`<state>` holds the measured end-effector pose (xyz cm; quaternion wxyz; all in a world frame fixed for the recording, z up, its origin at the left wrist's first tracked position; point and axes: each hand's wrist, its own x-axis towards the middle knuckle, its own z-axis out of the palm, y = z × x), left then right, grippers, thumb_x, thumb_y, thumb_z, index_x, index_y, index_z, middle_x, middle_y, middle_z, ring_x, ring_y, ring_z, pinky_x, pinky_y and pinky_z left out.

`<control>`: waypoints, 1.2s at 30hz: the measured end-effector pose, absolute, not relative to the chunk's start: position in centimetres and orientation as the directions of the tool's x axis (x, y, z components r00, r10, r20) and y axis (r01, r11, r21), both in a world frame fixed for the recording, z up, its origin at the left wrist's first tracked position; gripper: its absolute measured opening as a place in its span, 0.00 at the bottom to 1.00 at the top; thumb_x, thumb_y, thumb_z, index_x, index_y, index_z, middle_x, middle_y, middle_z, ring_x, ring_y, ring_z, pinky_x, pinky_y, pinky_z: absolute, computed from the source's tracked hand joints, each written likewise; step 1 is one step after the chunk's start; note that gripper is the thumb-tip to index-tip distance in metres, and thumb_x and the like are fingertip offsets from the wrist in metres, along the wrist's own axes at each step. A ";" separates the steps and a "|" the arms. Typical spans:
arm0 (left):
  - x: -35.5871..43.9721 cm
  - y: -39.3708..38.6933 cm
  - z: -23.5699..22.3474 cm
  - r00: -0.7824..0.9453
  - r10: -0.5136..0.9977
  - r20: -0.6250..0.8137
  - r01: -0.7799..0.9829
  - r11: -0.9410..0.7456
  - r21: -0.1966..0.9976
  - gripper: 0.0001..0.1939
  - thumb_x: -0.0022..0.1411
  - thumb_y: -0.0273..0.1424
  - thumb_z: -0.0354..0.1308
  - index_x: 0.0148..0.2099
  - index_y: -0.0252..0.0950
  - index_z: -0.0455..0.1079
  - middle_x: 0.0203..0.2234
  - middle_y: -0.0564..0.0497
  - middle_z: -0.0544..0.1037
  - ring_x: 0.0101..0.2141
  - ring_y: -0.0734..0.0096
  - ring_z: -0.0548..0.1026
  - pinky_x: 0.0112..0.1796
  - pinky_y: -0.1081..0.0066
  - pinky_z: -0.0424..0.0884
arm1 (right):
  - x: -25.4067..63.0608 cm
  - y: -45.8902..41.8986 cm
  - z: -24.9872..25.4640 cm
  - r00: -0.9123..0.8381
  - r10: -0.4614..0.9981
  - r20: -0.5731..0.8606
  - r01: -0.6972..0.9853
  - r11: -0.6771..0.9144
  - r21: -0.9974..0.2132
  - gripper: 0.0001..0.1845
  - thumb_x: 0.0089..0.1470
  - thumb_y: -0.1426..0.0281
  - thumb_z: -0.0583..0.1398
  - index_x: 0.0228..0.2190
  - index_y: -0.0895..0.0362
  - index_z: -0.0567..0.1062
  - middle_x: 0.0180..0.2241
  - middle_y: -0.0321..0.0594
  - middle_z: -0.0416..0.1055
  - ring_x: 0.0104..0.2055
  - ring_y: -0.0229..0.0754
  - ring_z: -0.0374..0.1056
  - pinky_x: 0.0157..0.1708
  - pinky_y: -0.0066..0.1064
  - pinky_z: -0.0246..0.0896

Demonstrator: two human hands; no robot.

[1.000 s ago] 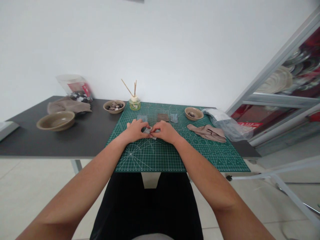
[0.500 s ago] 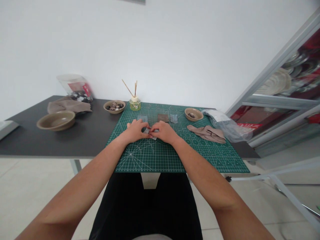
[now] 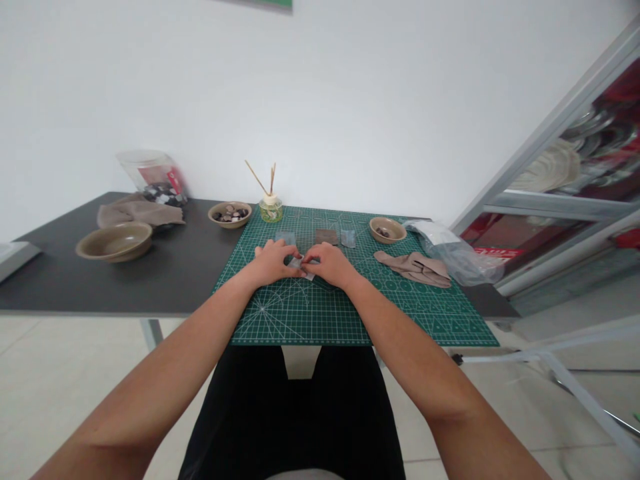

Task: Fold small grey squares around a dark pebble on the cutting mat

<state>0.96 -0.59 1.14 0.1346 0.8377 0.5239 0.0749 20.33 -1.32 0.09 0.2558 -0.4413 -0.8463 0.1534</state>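
Observation:
My left hand (image 3: 273, 263) and my right hand (image 3: 330, 263) meet over the green cutting mat (image 3: 300, 313), fingertips close together. Between them lies a small pale, translucent wrapper (image 3: 296, 264), its edges poking out from under the fingers. Both hands pinch at it; whatever it contains is mostly hidden. Just beyond the hands are a clear bluish packet (image 3: 285, 237), a flat brown square (image 3: 327, 237) and a second bluish packet (image 3: 348, 239). A beige bowl with a few small dark pieces (image 3: 383, 233) stands to the right, behind a crumpled brown cloth (image 3: 417, 269).
At left on the dark table are a large beige bowl (image 3: 115, 242), a brown cloth (image 3: 137, 211), a clear tub (image 3: 153, 177) and a small bowl of stones (image 3: 230, 215). A reed diffuser (image 3: 271, 207) stands at the mat's back edge. A plastic bag (image 3: 455, 253) lies far right.
The hands stay in the same spot with slight finger movement at the wrapper. The view has tilted up a little, showing more of a green-edged object on the wall.

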 end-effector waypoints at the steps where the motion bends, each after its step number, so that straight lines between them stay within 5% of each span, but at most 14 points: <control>1: 1.0 -0.6 1.1 0.441 0.898 -0.013 0.857 -0.417 0.303 0.25 0.53 0.54 0.59 0.47 0.46 0.72 0.45 0.45 0.70 0.50 0.46 0.64 0.47 0.50 0.61 | 20.3 -1.3 0.1 -0.495 0.817 0.296 0.657 0.574 -0.488 0.02 0.51 0.72 0.66 0.28 0.56 0.81 0.33 0.36 0.78 0.37 0.38 0.67 0.44 0.31 0.54; 13: 0.8 -0.5 1.1 0.442 0.897 -0.017 0.859 -0.418 0.294 0.26 0.53 0.55 0.59 0.49 0.47 0.74 0.44 0.44 0.70 0.49 0.46 0.64 0.46 0.51 0.60 | 21.0 -1.6 0.1 -0.509 0.809 0.295 0.612 0.581 -0.537 0.03 0.49 0.71 0.68 0.25 0.56 0.80 0.30 0.33 0.78 0.35 0.37 0.70 0.51 0.34 0.52; 29: 0.8 -0.4 1.1 0.442 0.897 -0.018 0.862 -0.419 0.285 0.26 0.54 0.54 0.58 0.49 0.46 0.73 0.45 0.45 0.70 0.50 0.46 0.65 0.47 0.50 0.60 | 20.9 -1.1 -0.3 -0.537 0.782 0.316 0.594 0.617 -0.516 0.03 0.50 0.70 0.68 0.27 0.56 0.81 0.30 0.34 0.78 0.35 0.38 0.69 0.43 0.31 0.55; 36: 1.0 -0.7 1.3 0.434 0.900 -0.028 0.867 -0.409 0.286 0.26 0.54 0.54 0.58 0.49 0.46 0.73 0.44 0.45 0.70 0.50 0.46 0.64 0.47 0.50 0.60 | 21.0 -1.3 -0.1 -0.478 0.826 0.298 0.634 0.560 -0.534 0.02 0.51 0.71 0.67 0.27 0.55 0.80 0.31 0.34 0.78 0.35 0.37 0.70 0.55 0.38 0.49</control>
